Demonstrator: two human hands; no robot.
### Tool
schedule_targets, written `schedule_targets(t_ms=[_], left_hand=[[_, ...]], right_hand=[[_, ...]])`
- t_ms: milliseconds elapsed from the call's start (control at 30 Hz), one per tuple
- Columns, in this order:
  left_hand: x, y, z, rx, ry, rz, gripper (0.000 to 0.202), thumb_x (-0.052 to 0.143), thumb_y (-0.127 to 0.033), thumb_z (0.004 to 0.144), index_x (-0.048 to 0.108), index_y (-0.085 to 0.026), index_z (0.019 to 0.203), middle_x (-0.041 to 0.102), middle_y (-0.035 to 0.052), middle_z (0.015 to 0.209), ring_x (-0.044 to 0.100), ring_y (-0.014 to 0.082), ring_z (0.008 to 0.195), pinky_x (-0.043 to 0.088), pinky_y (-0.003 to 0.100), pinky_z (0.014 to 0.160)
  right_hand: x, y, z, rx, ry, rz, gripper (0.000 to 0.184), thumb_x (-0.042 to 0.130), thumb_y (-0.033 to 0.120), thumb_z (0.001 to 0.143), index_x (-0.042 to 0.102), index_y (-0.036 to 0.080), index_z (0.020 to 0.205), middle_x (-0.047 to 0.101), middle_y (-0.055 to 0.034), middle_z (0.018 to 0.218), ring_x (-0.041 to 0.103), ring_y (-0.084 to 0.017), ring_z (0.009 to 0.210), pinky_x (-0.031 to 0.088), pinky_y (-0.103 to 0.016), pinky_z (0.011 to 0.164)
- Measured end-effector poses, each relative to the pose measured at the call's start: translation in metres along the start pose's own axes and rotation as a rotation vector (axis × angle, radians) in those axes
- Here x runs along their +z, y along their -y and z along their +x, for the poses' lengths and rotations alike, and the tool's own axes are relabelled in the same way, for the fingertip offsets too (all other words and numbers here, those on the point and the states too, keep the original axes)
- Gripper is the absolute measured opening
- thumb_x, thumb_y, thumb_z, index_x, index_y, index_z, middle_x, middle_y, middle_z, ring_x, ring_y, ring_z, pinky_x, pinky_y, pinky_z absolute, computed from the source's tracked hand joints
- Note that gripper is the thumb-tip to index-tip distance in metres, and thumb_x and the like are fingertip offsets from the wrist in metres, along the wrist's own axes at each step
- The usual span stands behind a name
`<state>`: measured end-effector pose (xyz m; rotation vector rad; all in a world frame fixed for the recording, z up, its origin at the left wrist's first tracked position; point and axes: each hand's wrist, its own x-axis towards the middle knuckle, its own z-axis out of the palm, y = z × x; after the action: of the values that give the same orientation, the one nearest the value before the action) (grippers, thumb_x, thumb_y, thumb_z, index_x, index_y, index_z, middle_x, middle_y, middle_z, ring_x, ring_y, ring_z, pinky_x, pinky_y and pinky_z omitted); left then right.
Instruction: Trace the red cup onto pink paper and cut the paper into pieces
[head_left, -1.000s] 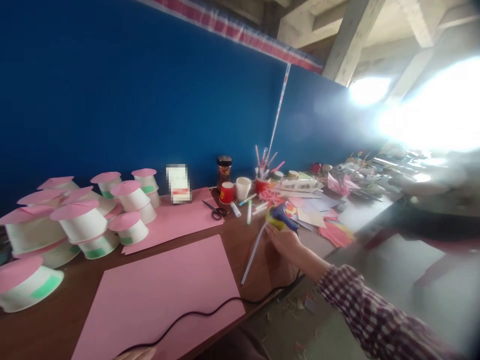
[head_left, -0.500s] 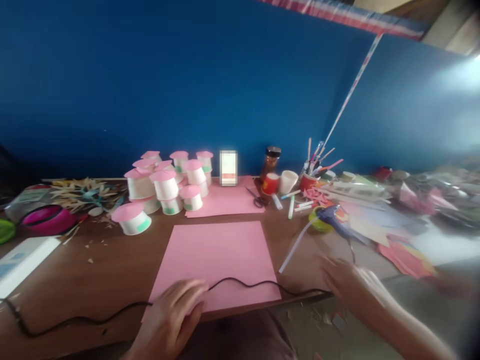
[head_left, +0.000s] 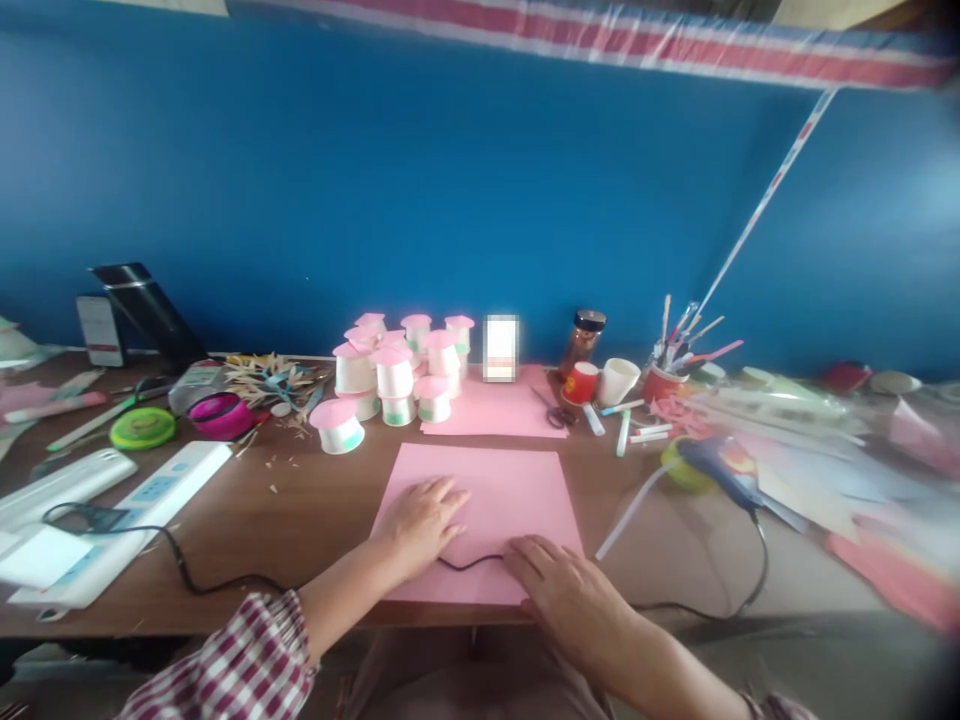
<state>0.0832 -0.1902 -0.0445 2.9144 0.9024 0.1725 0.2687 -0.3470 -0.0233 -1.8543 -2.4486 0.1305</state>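
A sheet of pink paper [head_left: 487, 480] lies on the wooden table in front of me. My left hand [head_left: 420, 525] rests on its left half, fingers spread and flat, holding nothing I can see. My right hand [head_left: 562, 590] lies flat near the sheet's lower right edge, fingers stretched out. A black cable [head_left: 472, 566] crosses the sheet and passes under both hands. It leads right to a blue glue gun [head_left: 716, 468], which rests on a yellow roll [head_left: 684, 470]. A translucent glue stick [head_left: 634, 510] sticks out of the gun.
White paper cups with pink tops [head_left: 394, 372] stand stacked behind the sheet. More pink paper [head_left: 495, 410], scissors [head_left: 556, 412], a red cup [head_left: 581, 382] and markers [head_left: 651, 434] are at the back. A power strip [head_left: 161, 490] lies at left.
My right hand has moved left onto the pink sheet. My left hand has moved forward on it and lies flatter. The view has turned left, bringing the power strip into sight.
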Motion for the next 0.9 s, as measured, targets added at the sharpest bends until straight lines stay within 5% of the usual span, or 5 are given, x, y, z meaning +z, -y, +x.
schedule_targets(t_ms=[267,533,767,900], left_hand=[[-0.001,-0.001,-0.003,-0.032,0.009,0.011,0.04,0.051,-0.034,0.085,0.053,-0.023,0.124,0.05,0.0115,0.133,0.048,0.028,0.12,0.038,0.044,0.1],[0.0,0.0,-0.001,-0.064,0.019,0.023,0.041,0.05,-0.03,0.085,0.052,-0.022,0.125,0.048,0.0128,0.135,0.047,0.029,0.121,0.037,0.045,0.1],[-0.002,0.001,0.004,-0.073,0.051,-0.007,0.041,0.045,-0.031,0.087,0.049,-0.022,0.127,0.045,0.0117,0.139,0.041,0.0281,0.126,0.034,0.046,0.102],[-0.002,0.003,0.004,-0.095,0.092,-0.019,0.043,0.045,-0.032,0.087,0.048,-0.023,0.129,0.042,0.0103,0.142,0.039,0.028,0.129,0.033,0.048,0.103]], right_hand=[[-0.009,-0.004,-0.004,-0.013,0.036,0.068,0.041,0.049,0.013,0.085,0.05,0.023,0.124,0.052,-0.0085,0.129,0.047,-0.023,0.12,0.041,-0.036,0.098],[-0.026,-0.016,0.007,-0.102,0.092,0.097,0.028,0.045,0.02,0.089,0.055,0.021,0.115,0.063,-0.0064,0.109,0.058,-0.02,0.099,0.047,-0.032,0.084],[-0.042,-0.075,0.028,0.258,0.104,-0.18,0.027,0.042,0.014,0.09,0.059,0.017,0.111,0.064,-0.013,0.108,0.059,-0.024,0.099,0.045,-0.033,0.085],[-0.042,-0.107,0.049,0.346,0.145,-0.208,0.033,0.045,0.007,0.086,0.056,0.017,0.115,0.062,-0.0134,0.107,0.059,-0.024,0.102,0.044,-0.031,0.084]])
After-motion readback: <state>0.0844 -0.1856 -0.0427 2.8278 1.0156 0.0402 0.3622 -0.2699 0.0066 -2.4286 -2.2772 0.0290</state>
